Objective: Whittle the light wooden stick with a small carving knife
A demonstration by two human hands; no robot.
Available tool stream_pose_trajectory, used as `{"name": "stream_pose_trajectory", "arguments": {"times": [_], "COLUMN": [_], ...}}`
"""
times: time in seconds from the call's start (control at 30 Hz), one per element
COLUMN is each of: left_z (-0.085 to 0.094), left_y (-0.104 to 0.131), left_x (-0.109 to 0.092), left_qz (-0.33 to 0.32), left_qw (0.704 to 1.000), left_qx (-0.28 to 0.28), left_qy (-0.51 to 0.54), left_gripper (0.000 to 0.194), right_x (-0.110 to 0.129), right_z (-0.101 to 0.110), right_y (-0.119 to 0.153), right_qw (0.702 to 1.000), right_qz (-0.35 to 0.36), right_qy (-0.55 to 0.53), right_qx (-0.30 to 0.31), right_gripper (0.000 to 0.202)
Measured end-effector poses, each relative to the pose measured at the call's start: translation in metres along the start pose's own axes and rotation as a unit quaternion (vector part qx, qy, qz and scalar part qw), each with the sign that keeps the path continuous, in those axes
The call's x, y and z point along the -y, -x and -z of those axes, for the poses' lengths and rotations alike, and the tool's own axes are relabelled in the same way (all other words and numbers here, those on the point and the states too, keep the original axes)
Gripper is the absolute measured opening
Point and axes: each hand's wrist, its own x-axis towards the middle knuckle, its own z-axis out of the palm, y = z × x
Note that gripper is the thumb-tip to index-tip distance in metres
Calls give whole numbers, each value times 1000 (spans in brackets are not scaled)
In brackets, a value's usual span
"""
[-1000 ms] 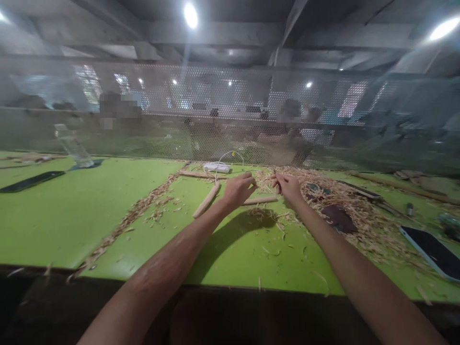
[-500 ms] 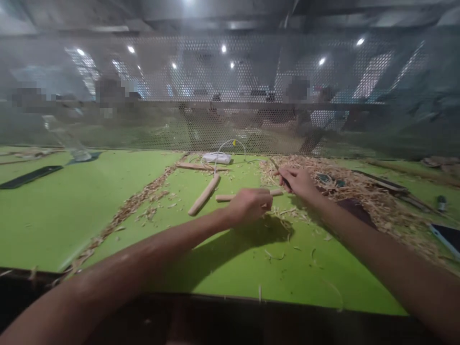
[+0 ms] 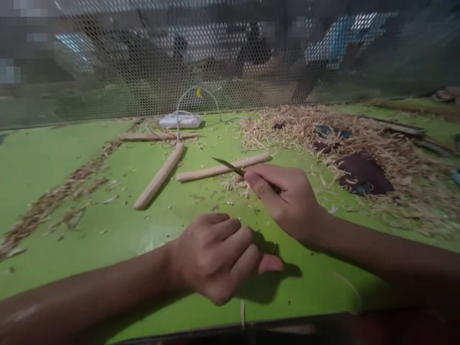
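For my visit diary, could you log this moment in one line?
right grip: holds knife; left grip: curled, palm hidden; pale sticks: on green table; wood shavings: heaped at right

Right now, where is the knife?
Near the head view's centre, the knife is in the right hand, pointing left by the nearest wooden stick.

The light was dim. The bare, curled left hand (image 3: 219, 256) dropped a dark shadow (image 3: 266, 286) near the flat green table (image 3: 118, 230)'s near edge. A pale shine (image 3: 156, 239) lay beside it. Past the far edge, the grey metal mesh (image 3: 158, 96) looked hazy.
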Motion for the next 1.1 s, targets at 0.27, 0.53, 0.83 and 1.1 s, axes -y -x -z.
{"name": "stream_pose_trajectory", "arguments": {"times": [0.27,0.53,0.83,1.1], "left_z": [-3,0,-1,-6], "left_y": [12,9,8,7], "left_x": [1,4,6,5], "left_qz": [16,0,2,0], "left_qw": [997,998,996,997], "left_qx": [73,44,44,34], "left_qy": [21,55,78,75], "left_gripper": [30,26,25,25], "right_x": [25,32,32,32], "right_z": [-8,-9,-9,-7], "right_y": [11,12,13,13], "right_qw": [994,992,990,990], "right_qz": [81,85,104,86], "right_qy": [71,93,92,113], "right_qx": [14,4,-8,9], "right_gripper": [26,27,24,29]}}
